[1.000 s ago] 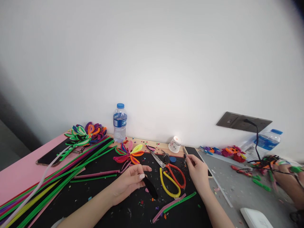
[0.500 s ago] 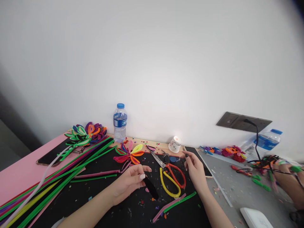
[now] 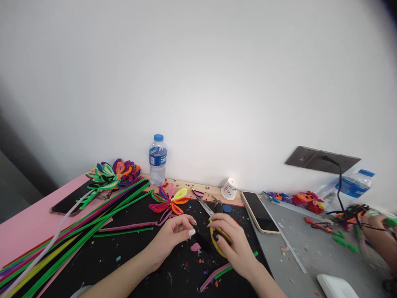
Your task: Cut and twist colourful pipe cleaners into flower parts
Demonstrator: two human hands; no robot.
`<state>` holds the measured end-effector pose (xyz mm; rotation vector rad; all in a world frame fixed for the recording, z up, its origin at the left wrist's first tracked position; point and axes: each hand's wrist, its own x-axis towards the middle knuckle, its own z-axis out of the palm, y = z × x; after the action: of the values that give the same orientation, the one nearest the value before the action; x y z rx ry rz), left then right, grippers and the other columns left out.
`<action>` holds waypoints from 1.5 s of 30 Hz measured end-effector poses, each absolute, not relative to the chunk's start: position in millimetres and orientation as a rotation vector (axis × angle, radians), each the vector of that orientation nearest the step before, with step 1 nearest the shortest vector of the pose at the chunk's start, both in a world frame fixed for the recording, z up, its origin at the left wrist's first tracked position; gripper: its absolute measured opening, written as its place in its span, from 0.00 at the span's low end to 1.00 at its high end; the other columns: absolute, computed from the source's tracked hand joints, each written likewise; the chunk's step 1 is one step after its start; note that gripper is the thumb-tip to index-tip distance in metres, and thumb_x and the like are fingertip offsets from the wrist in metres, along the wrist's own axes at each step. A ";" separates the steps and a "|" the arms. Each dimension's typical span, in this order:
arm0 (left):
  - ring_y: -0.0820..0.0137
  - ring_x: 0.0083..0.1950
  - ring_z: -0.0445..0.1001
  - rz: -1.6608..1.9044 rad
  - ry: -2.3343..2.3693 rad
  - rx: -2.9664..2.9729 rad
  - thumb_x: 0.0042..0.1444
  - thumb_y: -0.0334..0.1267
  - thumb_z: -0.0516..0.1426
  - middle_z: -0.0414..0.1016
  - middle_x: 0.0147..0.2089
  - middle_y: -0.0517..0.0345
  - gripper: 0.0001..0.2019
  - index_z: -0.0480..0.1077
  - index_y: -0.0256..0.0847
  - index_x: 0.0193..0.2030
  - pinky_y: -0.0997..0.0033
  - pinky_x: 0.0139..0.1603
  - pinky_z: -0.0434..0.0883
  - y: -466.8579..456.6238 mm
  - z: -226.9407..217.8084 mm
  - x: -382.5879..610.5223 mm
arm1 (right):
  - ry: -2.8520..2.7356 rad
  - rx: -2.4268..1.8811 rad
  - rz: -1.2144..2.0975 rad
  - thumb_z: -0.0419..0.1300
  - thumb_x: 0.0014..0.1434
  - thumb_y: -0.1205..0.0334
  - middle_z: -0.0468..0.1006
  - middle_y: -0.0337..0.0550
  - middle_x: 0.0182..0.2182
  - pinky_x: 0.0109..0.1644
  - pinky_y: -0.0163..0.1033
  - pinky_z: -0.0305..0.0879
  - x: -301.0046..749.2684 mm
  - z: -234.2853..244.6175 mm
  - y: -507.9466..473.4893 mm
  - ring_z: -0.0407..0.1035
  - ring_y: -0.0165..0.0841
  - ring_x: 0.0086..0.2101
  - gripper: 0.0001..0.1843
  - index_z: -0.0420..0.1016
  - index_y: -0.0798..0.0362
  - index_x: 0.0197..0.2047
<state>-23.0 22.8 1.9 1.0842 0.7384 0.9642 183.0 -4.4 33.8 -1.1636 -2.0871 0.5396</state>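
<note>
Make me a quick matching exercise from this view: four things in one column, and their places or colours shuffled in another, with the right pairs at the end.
Things:
1. right hand
2. cup
3. socket plate
4. left hand

Places or colours:
A. grey, on the wall
B. left of the scissors
C. at the yellow handle
D. mostly white, near the wall's foot

Pairs: 1-C, 2-D, 3-A, 4-B

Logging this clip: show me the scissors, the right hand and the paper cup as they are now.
Scissors [image 3: 205, 207]: head view, on the blades.
Right hand [image 3: 235, 241]: head view, back of the hand.
Paper cup [image 3: 229, 189]: head view, on its printed side.
</note>
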 end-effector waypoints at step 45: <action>0.75 0.30 0.57 0.725 0.643 1.554 0.52 0.34 0.54 0.58 0.28 0.63 0.11 0.57 0.38 0.22 0.76 0.31 0.57 4.4 -2.5 -12.2 | -2.078 -1.391 0.684 0.41 0.63 0.59 0.57 0.35 0.19 0.26 0.34 0.46 161.2 12.3 -10.4 0.52 0.27 0.22 0.19 0.50 0.53 0.21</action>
<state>-12.2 4.4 -2.5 1.5542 0.6429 0.7249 161.2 -10.4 12.3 -1.3912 -2.0775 0.6843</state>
